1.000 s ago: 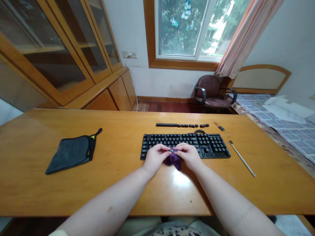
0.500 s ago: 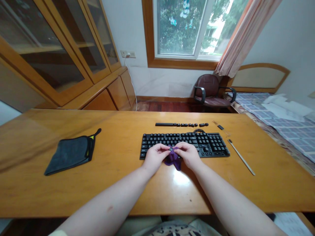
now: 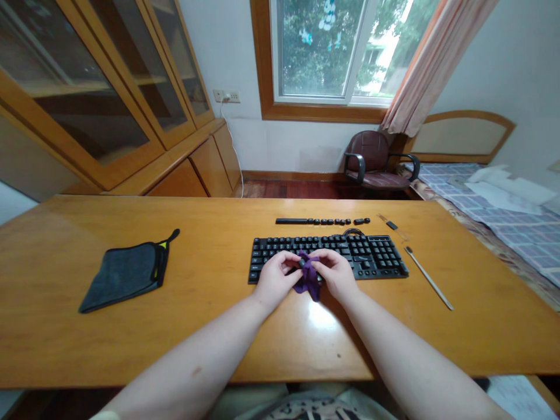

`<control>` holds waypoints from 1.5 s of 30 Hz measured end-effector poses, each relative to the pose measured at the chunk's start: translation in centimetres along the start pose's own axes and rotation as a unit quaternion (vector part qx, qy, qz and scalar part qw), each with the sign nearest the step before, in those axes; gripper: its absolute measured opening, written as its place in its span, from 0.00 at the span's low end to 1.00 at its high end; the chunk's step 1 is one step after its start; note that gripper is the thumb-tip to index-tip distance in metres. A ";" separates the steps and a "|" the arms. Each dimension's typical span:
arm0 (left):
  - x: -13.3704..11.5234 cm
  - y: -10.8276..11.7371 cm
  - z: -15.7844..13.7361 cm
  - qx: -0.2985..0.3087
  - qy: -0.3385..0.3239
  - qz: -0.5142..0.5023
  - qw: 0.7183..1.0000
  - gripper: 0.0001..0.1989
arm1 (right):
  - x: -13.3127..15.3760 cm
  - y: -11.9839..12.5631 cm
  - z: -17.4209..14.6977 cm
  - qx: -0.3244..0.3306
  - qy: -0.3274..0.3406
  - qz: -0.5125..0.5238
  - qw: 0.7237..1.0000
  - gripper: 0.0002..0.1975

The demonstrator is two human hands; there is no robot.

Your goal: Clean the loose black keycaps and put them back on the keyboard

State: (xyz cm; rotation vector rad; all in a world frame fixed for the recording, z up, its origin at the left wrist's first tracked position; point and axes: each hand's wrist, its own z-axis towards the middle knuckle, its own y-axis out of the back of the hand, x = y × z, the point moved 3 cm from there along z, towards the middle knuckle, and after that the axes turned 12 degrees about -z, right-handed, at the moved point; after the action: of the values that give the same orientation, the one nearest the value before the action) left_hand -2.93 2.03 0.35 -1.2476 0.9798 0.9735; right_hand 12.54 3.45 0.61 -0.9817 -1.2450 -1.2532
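Observation:
Over the front edge of a black keyboard (image 3: 380, 256), my two hands meet at a small purple cloth (image 3: 310, 284). My left hand (image 3: 275, 279) pinches a small dark keycap (image 3: 301, 263) between thumb and fingertips, partly covered by the cloth. The fingers of my right hand (image 3: 338, 275) are closed on the cloth, whose loose end hangs down between the hands. Behind the keyboard lies a row of loose black keycaps (image 3: 324, 221), with a long space bar (image 3: 291, 221) at its left end.
A folded dark grey cloth (image 3: 125, 271) lies at the table's left. To the right are a thin stick with a dark tip (image 3: 431, 280) and a small tool with a black middle and thin wires (image 3: 391, 225). A chair (image 3: 371, 157) stands beyond the wooden table (image 3: 196, 338).
The purple cloth has shifted in my fingers, with more of it showing above the fingertips. My left fingers have parted slightly from my right ones; both hands stay in about the same place.

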 end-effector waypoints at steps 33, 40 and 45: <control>-0.5 0.5 -0.4 0.008 -0.086 0.191 0.978 0.09 | -0.3 -1.0 -0.1 0.058 -0.019 0.016 0.998 0.13; -1.5 -0.3 -0.9 0.051 -0.111 0.267 0.956 0.08 | -0.3 -0.8 -0.3 0.012 -0.051 0.000 0.999 0.15; -1.4 -1.0 -1.3 0.081 -0.114 0.246 0.959 0.10 | -0.5 -0.4 -0.1 -0.033 -0.071 0.000 0.997 0.17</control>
State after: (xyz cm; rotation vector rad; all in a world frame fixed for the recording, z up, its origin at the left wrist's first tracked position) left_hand -2.44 0.63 1.91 -0.7421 1.1856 1.3577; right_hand 12.23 3.35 0.01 -1.1344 -1.3195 -1.2485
